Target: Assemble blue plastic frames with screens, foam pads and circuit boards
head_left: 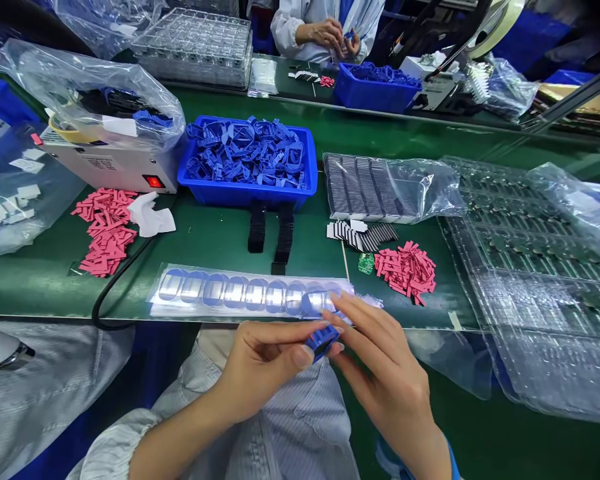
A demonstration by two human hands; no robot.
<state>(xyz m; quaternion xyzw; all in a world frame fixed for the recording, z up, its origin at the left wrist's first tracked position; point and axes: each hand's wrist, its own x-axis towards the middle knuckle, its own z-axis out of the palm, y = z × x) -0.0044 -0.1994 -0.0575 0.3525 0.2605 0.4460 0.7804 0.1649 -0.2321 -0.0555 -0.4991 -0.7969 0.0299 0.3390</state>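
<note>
Between my two hands, just in front of the bench edge, is a small blue plastic frame (323,341) with a dark inside. My left hand (273,360) pinches it from the left between thumb and fingers. From the right, my right hand (380,360) has its fingertips closed on the same frame. Right behind my hands lies a strip of clear oval films (235,291) with a bluish tint on white backing. Farther back stands a blue bin (250,195) full of similar blue plastic frames (245,152).
Pink strips lie in piles at left (107,230) and right (406,270). Black pads (282,237) sit before the bin, and a bagged stack of dark strips (367,187) lies beyond. Clear trays of circuit boards (545,267) fill the right. A co-worker (330,30) works opposite.
</note>
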